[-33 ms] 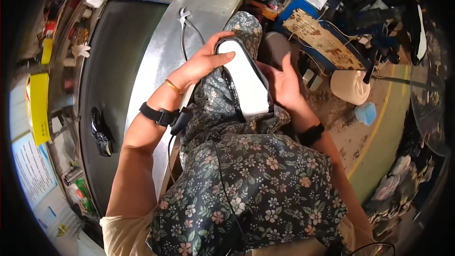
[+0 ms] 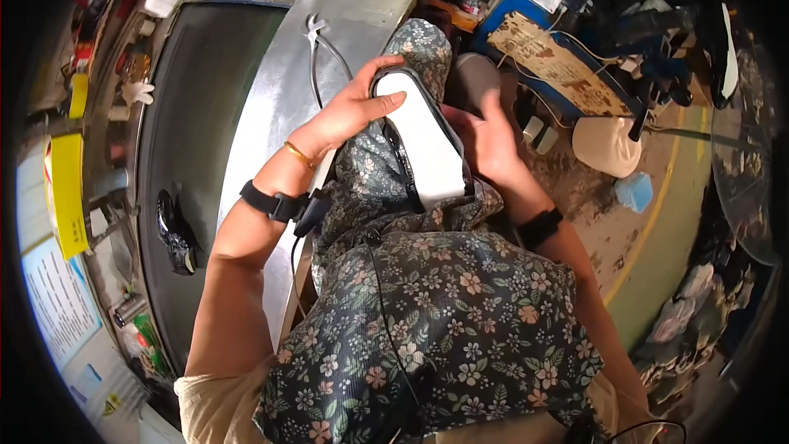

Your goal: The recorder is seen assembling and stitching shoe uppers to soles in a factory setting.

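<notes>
A black shoe [image 2: 422, 138] lies over my lap with its white bottom turned up. My left hand [image 2: 362, 107] is closed on its upper left edge, the thumb pressed on the white bottom. Beside the shoe's right side is my right hand [image 2: 493, 138], its thumb raised and apart, palm toward the shoe. Its other fingers are partly hidden behind the shoe and smeared by motion. Floral cloth [image 2: 460, 304] covers my lap and legs below the shoe.
Left of my legs runs a metal ledge [image 2: 263, 107] with a grey cable tied on it. Beyond it, a dark belt [image 2: 218, 57] carries a glossy black shoe [image 2: 174, 230]. On the floor to the right are a cream jug [image 2: 606, 148] and a light blue container [image 2: 634, 192].
My right hand has shifted slightly left, its thumb now blurred. The left hand keeps its hold on the shoe, which has hardly moved.
</notes>
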Tool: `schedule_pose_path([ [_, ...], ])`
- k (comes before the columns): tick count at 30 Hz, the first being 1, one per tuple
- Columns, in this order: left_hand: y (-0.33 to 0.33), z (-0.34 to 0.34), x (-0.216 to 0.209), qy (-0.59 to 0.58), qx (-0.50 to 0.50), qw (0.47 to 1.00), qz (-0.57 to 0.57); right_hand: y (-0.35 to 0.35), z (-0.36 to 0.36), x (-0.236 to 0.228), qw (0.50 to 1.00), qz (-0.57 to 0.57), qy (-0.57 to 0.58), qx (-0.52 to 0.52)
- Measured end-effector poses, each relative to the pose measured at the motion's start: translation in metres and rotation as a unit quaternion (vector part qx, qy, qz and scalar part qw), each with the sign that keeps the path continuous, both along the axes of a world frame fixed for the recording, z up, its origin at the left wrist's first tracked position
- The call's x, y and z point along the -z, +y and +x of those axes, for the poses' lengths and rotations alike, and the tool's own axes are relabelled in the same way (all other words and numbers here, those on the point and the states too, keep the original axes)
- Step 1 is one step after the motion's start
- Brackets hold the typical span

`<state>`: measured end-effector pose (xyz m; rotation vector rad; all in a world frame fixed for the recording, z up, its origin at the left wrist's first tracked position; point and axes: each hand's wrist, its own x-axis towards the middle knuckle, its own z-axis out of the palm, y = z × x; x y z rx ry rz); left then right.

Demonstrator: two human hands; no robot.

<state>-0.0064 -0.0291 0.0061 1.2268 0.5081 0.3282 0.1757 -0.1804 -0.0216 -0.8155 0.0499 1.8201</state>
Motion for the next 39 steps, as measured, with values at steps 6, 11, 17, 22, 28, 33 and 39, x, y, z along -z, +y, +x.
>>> schedule_pose_path([
  [6,0.011,0.018,0.012,0.098,0.025,0.983,0.15,0.014,-0.007,0.003,0.854,0.074,-0.494,-0.145],
  [11,0.019,0.021,0.023,0.072,0.01,0.987,0.143,0.039,-0.011,-0.022,0.35,0.172,-0.913,-0.12],
  [17,0.04,0.018,-0.002,0.14,0.17,0.944,0.245,0.017,0.008,-0.06,0.814,0.079,-0.507,-0.272],
  [22,0.016,0.028,-0.018,0.159,0.052,0.974,0.154,-0.018,-0.004,-0.03,0.883,0.172,-0.411,-0.147],
  [28,-0.011,-0.016,-0.02,0.166,-0.027,0.958,0.234,-0.024,0.001,-0.005,0.889,0.261,-0.341,-0.161],
  [33,0.015,-0.019,-0.012,0.024,0.036,0.999,-0.009,-0.021,0.004,-0.019,0.918,0.219,-0.303,-0.134],
  [39,-0.002,0.027,0.012,0.337,-0.182,0.893,0.237,0.019,-0.028,-0.019,0.942,0.091,-0.318,-0.055],
])
